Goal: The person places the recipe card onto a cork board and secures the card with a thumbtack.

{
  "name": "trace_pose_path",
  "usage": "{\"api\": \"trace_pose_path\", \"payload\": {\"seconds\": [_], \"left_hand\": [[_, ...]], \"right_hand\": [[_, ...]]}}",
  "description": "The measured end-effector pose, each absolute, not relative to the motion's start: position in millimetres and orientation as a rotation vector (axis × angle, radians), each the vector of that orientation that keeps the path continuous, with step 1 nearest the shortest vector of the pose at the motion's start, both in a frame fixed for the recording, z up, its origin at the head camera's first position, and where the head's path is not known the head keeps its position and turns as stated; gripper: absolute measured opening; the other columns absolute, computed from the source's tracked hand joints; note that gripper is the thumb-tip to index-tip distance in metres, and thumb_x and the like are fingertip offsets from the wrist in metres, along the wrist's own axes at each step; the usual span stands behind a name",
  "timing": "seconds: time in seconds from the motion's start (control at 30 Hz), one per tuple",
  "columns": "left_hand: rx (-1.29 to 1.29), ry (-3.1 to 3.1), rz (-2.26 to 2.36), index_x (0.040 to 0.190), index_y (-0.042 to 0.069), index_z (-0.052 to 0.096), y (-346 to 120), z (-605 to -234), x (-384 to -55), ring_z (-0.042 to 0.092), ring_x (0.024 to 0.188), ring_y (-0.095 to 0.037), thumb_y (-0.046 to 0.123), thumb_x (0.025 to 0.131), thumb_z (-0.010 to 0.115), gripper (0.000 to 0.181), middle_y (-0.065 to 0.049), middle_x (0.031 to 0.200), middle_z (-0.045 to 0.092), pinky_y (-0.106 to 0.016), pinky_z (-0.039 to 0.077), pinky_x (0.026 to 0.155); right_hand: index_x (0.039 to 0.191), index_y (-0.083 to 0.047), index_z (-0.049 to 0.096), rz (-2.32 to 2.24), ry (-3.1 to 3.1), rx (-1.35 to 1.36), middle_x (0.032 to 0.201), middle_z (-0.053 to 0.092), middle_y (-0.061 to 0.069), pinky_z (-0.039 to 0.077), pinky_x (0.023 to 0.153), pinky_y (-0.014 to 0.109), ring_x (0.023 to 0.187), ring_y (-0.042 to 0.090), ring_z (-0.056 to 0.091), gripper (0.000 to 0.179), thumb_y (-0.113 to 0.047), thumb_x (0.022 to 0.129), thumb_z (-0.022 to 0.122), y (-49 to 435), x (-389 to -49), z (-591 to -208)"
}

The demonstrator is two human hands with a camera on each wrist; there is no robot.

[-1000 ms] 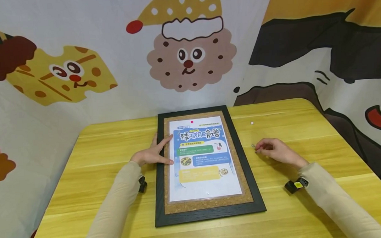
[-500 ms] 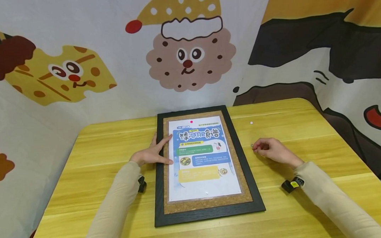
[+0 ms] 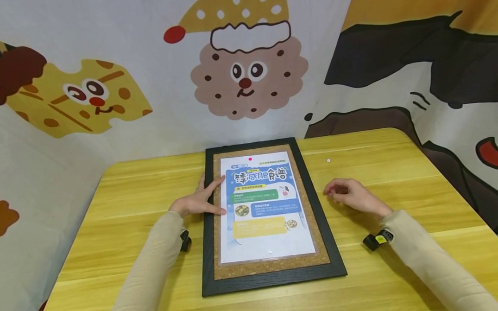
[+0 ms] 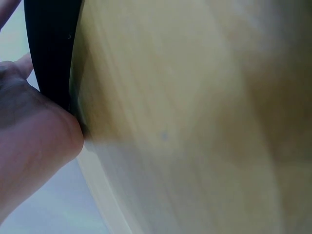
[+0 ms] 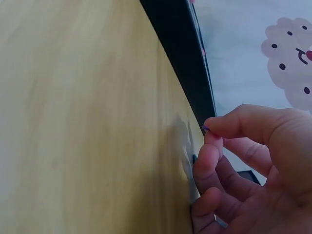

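A black-framed corkboard lies on the table, a laminated poster on its cork. At the poster's top sits a pink thumbtack; a small clear one shows near its bottom. My left hand rests over the left frame edge, thumb and forefinger spread onto the poster. Right of the board, my right hand is low over the table, thumb and forefinger pinched together. In the right wrist view, a tiny purplish thumbtack pokes out between those fingertips, mostly hidden.
A small white thumbtack lies on the wooden table, beyond my right hand. A cloth printed with cartoon figures hangs behind the table's back edge and at both sides.
My right hand has moved slightly left toward the frame. The small tack that lay at its fingertips no longer shows on the table. My left hand and the board have stayed still.
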State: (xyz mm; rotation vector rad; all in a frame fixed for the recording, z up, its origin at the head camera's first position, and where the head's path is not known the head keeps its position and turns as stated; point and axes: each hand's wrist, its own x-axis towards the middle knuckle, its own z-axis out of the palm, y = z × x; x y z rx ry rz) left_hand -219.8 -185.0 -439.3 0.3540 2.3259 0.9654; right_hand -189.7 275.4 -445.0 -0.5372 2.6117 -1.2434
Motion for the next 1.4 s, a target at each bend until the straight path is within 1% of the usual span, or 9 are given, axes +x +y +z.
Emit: {"api": "trace_pose_path", "payload": {"seconds": [0.13, 0.47, 0.57, 0.7, 0.83, 1.0, 1.2, 1.3, 1.4], "left_hand": [[0.364, 2.328, 0.963, 0.157, 0.030, 0.005, -185.3, -439.1, -219.2, -0.021, 0.138, -0.046, 0.040, 0.077, 0.081, 0.110, -0.018, 0.149, -0.037, -0.073, 0.005, 0.102], [0.372, 2.329, 0.962, 0.157, 0.030, 0.005, -185.3, -439.2, -218.6, -0.022, 0.138, -0.046, 0.040, 0.078, 0.080, 0.110, -0.019, 0.149, -0.038, -0.074, 0.005, 0.101], [0.371, 2.329, 0.963, 0.157, 0.030, 0.005, -185.3, -438.4, -217.6, -0.022, 0.138, -0.046, 0.040, 0.078, 0.080, 0.110, -0.018, 0.149, -0.037, -0.073, 0.004, 0.102], [0.368, 2.325, 0.979, 0.157, 0.029, 0.005, -185.1, -439.3, -218.1, -0.022, 0.138, -0.046, 0.038, 0.077, 0.081, 0.110, -0.018, 0.149, -0.038, -0.073, 0.004, 0.102], [0.367, 2.328, 0.978, 0.157, 0.029, 0.005, -185.0, -439.7, -217.9, -0.022, 0.138, -0.046, 0.038, 0.077, 0.081, 0.110, -0.018, 0.149, -0.038, -0.073, 0.005, 0.102], [0.361, 2.327, 0.977, 0.157, 0.030, 0.006, -185.1, -440.2, -217.8, -0.021, 0.138, -0.046, 0.039, 0.077, 0.081, 0.111, -0.017, 0.149, -0.038, -0.073, 0.005, 0.102], [0.353, 2.323, 0.983, 0.157, 0.030, 0.005, -185.1, -439.4, -218.1, -0.021, 0.138, -0.046, 0.039, 0.077, 0.081, 0.110, -0.017, 0.149, -0.038, -0.073, 0.005, 0.102], [0.354, 2.324, 0.982, 0.157, 0.030, 0.006, -185.0, -438.6, -218.5, -0.020, 0.138, -0.046, 0.038, 0.077, 0.081, 0.110, -0.017, 0.149, -0.038, -0.074, 0.005, 0.102], [0.358, 2.325, 0.973, 0.157, 0.030, 0.005, -184.9, -437.6, -218.7, -0.020, 0.138, -0.047, 0.038, 0.078, 0.080, 0.109, -0.017, 0.149, -0.038, -0.074, 0.005, 0.102]], "right_hand": [[0.104, 0.000, 0.068, -1.267, 2.605, -0.567, 0.099, 0.067, 0.012, 0.050, 0.063, 0.027, 0.080, 0.020, 0.058, 0.015, 0.001, 0.093, 0.059, 270.7, -192.1, -444.8], [0.104, 0.000, 0.067, -1.321, 2.605, -0.534, 0.096, 0.067, 0.011, 0.049, 0.064, 0.027, 0.079, 0.022, 0.059, 0.013, -0.003, 0.093, 0.062, 259.6, -198.5, -444.8], [0.105, 0.002, 0.065, -1.343, 2.594, -0.510, 0.094, 0.066, 0.013, 0.048, 0.061, 0.028, 0.077, 0.024, 0.058, 0.013, -0.002, 0.093, 0.061, 255.7, -198.2, -441.2], [0.106, 0.008, 0.063, -1.387, 2.570, -0.490, 0.094, 0.064, 0.020, 0.048, 0.060, 0.031, 0.077, 0.031, 0.058, 0.015, 0.001, 0.093, 0.059, 246.4, -193.3, -426.7], [0.106, 0.011, 0.062, -1.424, 2.554, -0.477, 0.095, 0.063, 0.024, 0.049, 0.063, 0.034, 0.080, 0.037, 0.058, 0.016, 0.001, 0.093, 0.059, 237.7, -189.8, -415.8], [0.108, 0.007, 0.063, -1.460, 2.552, -0.461, 0.099, 0.064, 0.020, 0.051, 0.070, 0.031, 0.086, 0.033, 0.060, 0.018, -0.003, 0.094, 0.060, 237.2, -198.2, -427.7], [0.109, 0.003, 0.063, -1.511, 2.509, -0.429, 0.102, 0.063, 0.017, 0.052, 0.074, 0.032, 0.088, 0.028, 0.062, 0.020, -0.011, 0.095, 0.063, 236.1, -207.8, -437.6], [0.109, 0.003, 0.063, -1.499, 2.497, -0.405, 0.101, 0.063, 0.016, 0.051, 0.072, 0.032, 0.084, 0.028, 0.061, 0.021, -0.014, 0.095, 0.063, 231.8, -210.0, -436.1], [0.109, 0.004, 0.063, -1.484, 2.489, -0.381, 0.099, 0.062, 0.016, 0.050, 0.068, 0.032, 0.080, 0.028, 0.058, 0.020, -0.012, 0.095, 0.063, 226.8, -212.2, -435.1]]}}
